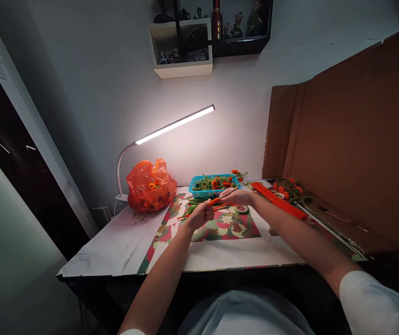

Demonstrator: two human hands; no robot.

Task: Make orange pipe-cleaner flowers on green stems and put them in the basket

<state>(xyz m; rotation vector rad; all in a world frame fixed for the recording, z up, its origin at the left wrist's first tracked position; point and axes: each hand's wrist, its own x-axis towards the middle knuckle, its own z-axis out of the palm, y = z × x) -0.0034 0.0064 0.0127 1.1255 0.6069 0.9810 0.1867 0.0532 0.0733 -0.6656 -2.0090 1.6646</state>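
My left hand [202, 214] is closed in a pinch on an orange fuzzy pipe cleaner [214, 201] coiled around a thin tan stick [228, 192]. My right hand [237, 197] is curled at the stick's far end, where the loose orange strand runs under its fingers; exactly how they grip is partly hidden. Below and beyond the hands, green stems [193, 206] and more orange strands lie on the table. A roll of green tape [242, 210] sits just under my right wrist. Behind stands a blue basket [199, 192] of orange flowers with green stems.
An orange plastic bag [152, 190] and a lit desk lamp [175, 124] stand at the left. On the right lie a bundle of orange pipe cleaners [279, 202] and finished-looking orange flowers [286, 190], beside a tall cardboard sheet [353, 139]. Shelves [183, 72] hang above the table [109, 251].
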